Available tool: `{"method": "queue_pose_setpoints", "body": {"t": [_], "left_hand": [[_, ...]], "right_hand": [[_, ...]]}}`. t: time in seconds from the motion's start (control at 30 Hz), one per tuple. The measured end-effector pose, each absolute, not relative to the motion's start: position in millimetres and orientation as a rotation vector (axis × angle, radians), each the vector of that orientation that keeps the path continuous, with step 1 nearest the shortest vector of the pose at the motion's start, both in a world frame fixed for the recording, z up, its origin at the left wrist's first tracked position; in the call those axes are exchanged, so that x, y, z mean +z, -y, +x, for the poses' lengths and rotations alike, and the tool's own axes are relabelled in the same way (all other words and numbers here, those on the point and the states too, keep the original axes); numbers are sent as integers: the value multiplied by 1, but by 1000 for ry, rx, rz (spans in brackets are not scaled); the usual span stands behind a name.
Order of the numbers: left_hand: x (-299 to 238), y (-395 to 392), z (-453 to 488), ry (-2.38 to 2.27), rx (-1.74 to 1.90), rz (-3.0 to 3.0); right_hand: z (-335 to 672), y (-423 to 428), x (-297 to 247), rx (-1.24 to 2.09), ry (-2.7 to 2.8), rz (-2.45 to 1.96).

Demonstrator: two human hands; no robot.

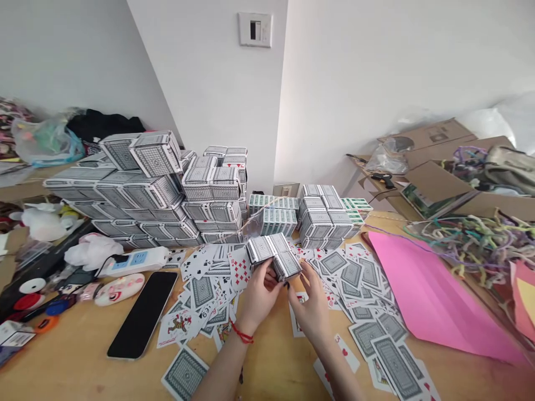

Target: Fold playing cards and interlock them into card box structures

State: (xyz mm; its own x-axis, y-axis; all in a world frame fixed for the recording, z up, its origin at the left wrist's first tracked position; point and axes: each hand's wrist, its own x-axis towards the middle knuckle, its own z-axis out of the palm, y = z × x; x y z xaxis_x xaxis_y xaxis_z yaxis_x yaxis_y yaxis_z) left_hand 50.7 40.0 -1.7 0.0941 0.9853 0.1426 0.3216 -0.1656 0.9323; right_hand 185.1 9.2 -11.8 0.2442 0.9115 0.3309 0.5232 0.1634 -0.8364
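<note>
Both my hands hold a small block of folded playing cards [273, 255] just above the wooden table [83, 356]. My left hand [259, 292], with a red thread at the wrist, grips the block's lower left side. My right hand [311, 298] pinches its right underside. The block shows grey patterned card backs. Loose playing cards [200, 292] lie scattered face up and face down under and around my hands. Behind them stand stacks of similar card blocks [150, 189], with a smaller stack [324, 217] to the right.
A black phone [144, 313] lies left of the cards, near a white power strip [136, 260] and tape rolls. A pink paper sheet [426, 289] covers the right side. Cardboard boxes [438, 178] and coloured strings [468, 239] sit at the far right. Unopened green card packs [273, 214] stand by the wall.
</note>
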Motion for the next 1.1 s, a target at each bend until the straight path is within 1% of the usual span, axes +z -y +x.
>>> {"method": "queue_pose_setpoints", "body": {"t": [0.13, 0.43, 0.73, 0.93, 1.1], "left_hand": [[-6, -41, 51, -1316, 1083, 1612], [-14, -41, 52, -1266, 1137, 1577], [-14, -42, 55, -1195, 1182, 1478], [-17, -43, 56, -1202, 1178, 1463], [-18, -43, 56, -1217, 1175, 1501]], "right_hand": [[176, -11, -12, 357, 1329, -1527], [172, -18, -2, 58, 1448, -1558], [164, -21, -1, 100, 1428, -1575], [171, -19, 2, 203, 1466, -1539], [172, -20, 0, 310, 1336, -1504]]}}
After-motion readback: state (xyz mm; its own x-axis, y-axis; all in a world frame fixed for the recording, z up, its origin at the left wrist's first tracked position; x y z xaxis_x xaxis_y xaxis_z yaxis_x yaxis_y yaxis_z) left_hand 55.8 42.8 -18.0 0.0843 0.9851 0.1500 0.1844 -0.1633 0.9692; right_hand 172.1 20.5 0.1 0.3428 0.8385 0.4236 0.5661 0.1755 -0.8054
